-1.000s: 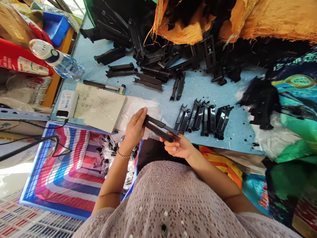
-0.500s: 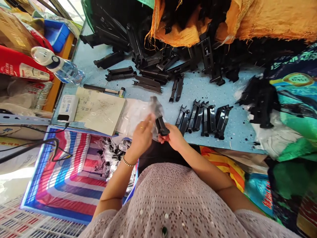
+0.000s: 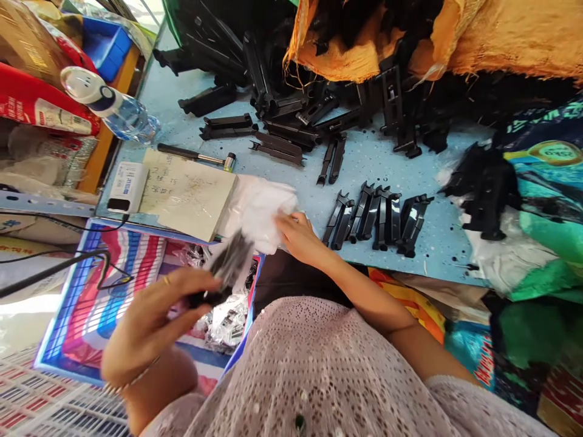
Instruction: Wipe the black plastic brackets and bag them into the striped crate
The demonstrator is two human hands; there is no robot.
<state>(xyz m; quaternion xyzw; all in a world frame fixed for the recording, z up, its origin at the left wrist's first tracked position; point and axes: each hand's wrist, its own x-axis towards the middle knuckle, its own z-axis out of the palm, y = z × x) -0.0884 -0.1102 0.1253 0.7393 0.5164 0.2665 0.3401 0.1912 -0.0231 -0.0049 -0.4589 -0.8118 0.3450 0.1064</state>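
Observation:
My left hand [image 3: 159,315], blurred by motion, is over the blue basket [image 3: 82,243], its thumb and fingers closed around one end of a black plastic part [image 3: 232,261] that looks wrapped in a clear bag. Below that part, several bagged black parts [image 3: 228,321] lie in the basket on a striped liner. At the table's front edge, my right hand [image 3: 298,238] pinches at the stack of clear plastic bags [image 3: 268,212]; its fingertips are smeared. To the right of this hand, several black plastic parts [image 3: 380,218] stand side by side in a row.
A heap of black parts [image 3: 282,121] spreads across the back beneath an orange sack [image 3: 523,36]. On the left are a hammer [image 3: 195,155], cardboard with writing [image 3: 186,194], a white box [image 3: 128,187] and a water bottle [image 3: 113,106]. Bagged parts [image 3: 485,182] sit at the right.
My left hand has carried the black part away from my right hand, leftward and down over the basket. My right hand has let go of the part and moved onto the plastic bags.

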